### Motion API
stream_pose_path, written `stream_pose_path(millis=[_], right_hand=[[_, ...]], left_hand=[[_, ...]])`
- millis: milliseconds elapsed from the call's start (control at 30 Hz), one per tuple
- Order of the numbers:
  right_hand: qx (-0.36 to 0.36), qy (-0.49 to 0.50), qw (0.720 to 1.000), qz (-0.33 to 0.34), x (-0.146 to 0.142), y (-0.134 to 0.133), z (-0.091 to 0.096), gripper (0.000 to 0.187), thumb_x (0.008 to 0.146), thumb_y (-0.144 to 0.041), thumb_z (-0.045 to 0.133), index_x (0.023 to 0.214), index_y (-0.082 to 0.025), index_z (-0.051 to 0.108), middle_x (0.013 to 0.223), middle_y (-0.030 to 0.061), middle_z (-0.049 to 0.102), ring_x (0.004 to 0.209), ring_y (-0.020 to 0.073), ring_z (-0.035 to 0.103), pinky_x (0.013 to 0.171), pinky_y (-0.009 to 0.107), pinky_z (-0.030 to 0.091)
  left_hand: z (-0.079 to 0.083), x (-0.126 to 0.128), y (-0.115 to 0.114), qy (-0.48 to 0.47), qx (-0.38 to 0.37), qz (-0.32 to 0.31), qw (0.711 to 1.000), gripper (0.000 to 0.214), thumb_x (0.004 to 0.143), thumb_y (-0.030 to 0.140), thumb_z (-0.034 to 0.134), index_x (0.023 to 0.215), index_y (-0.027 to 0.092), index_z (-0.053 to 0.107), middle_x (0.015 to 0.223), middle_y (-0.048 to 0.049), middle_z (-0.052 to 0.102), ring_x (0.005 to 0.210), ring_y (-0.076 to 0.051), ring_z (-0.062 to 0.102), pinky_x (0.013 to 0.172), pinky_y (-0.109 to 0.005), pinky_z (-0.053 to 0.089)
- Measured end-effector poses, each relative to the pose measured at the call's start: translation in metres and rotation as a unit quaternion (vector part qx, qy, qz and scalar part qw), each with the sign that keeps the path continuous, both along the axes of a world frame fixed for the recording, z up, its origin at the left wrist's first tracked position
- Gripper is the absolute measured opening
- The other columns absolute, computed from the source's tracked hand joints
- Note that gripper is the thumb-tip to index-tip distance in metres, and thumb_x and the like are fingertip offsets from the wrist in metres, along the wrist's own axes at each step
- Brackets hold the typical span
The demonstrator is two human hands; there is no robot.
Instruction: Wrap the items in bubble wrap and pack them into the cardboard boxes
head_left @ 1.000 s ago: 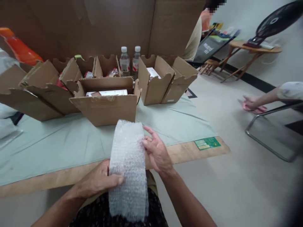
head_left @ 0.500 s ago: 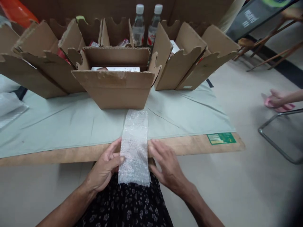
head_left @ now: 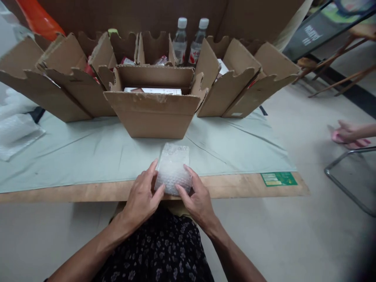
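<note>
A strip of bubble wrap [head_left: 174, 166], folded over on itself into a short pad, lies at the front edge of the table. My left hand [head_left: 143, 192] grips its left side, with the thumb on the near corner and the fingers along the edge. On the other side my right hand [head_left: 197, 196] holds it the same way, thumb at the near fold and fingers on the right edge. Whether anything lies inside the fold cannot be seen. Just beyond the pad stands an open cardboard box [head_left: 155, 117] with a white packet [head_left: 158, 91] inside.
More open cardboard boxes [head_left: 66, 94] stand in a row behind. Two clear bottles with white caps [head_left: 180, 43] rise among them. Loose bubble wrap [head_left: 17, 133] lies at the left on the pale green cloth [head_left: 88, 156]. At right are a metal chair frame [head_left: 346, 184] and another person's hand [head_left: 349, 131].
The long strip, which hung over the table edge, is now folded into a shorter pad on the edge. Both hands have closed in on its sides.
</note>
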State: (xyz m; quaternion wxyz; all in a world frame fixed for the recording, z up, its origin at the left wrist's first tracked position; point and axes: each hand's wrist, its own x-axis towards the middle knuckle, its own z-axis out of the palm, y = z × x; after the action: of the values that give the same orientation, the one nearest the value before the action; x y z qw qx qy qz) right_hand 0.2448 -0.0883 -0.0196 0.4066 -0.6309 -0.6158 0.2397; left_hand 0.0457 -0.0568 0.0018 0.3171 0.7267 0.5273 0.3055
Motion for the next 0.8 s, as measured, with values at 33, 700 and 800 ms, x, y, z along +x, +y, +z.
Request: stream_pose_path(millis=[33,700,800], right_hand=[[0.014,-0.009,1.0,-0.006,0.003,0.0,0.001,0.06,0.094,-0.03,0.065,0.151,-0.024,0.048,0.13,0.0114,0.071,0.116,0.0288,0.069,0.101,0.05,0.057],[0.062,-0.085,0.98,0.171,0.019,0.017,0.019,0.022,0.101,-0.017,0.054,0.114,-0.02,0.072,0.1,0.0052,0.079,0.09,0.02,0.073,0.081,0.036,0.058],[0.118,-0.12,0.981,0.091,0.018,0.017,0.025,0.021,0.098,-0.019,0.059,0.116,-0.022,0.07,0.107,0.0081,0.077,0.1,0.0236,0.071,0.086,0.041,0.056]], left_hand=[[-0.003,0.006,0.005,0.027,0.002,-0.004,1.0,0.07,0.091,0.027,0.058,0.157,0.023,0.036,0.104,-0.0079,0.071,0.097,-0.024,0.068,0.091,-0.042,0.054],[0.007,-0.017,0.005,0.079,0.122,-0.142,0.979,0.03,0.096,0.019,0.058,0.125,0.022,0.067,0.104,-0.0077,0.077,0.095,-0.024,0.069,0.087,-0.042,0.055],[0.0,-0.009,0.018,0.077,0.078,-0.074,0.991,0.025,0.095,0.021,0.056,0.115,0.02,0.071,0.089,-0.0052,0.077,0.076,-0.019,0.068,0.077,-0.036,0.057]])
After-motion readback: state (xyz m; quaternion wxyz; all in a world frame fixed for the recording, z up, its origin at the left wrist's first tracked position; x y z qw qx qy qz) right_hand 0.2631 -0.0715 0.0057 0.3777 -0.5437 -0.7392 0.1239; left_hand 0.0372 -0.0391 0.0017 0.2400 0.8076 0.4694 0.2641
